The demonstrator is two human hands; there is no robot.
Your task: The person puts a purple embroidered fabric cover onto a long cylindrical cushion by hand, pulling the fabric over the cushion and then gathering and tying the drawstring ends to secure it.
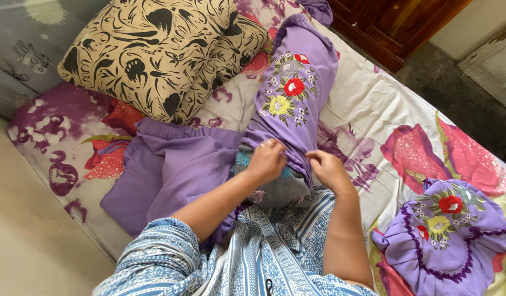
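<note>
- The left hand is closed, its fingers curled onto the open end of a purple embroidered pillow cover, gripping the cloth where it meets a grey-blue cushion.
- The right hand is also closed, pinching the edge of the same cover's opening just beside the left hand; the two hands are near each other but apart.
- The cover is stretched away from the person along the bed, its flower embroidery facing up; the cushion shows at the opening, below the hands and against the person's blue patterned clothing.
- A plain purple cloth lies spread on the bed to the left of the hands, partly under the left forearm.
- A second purple embroidered cover with a frilled edge lies crumpled to the right, well apart from the hands.
- Two beige pillows with black patterns are stacked at the far left end of the bed.
- The floral bedsheet lies under everything.
</note>
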